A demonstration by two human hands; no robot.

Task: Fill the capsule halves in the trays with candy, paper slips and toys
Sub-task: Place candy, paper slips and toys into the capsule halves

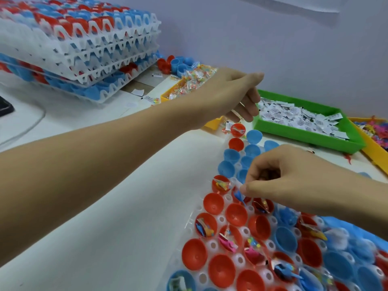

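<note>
text: none legible | paper slips (302, 118) in green tray (304, 133): dark print, too small to read

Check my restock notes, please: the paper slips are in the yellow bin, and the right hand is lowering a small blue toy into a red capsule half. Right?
Not quite. The head view shows the paper slips in the green bin, not a yellow one. The rest holds: the right hand pinches a small blue toy over a red capsule half in the tray.

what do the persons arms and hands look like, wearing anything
Both forearms are bare as far as the view shows, no sleeves in sight. No gloves, watch or bracelet on the left hand or the right hand. No rings can be made out on the visible fingers. Fingernails look short and unpainted.
</note>
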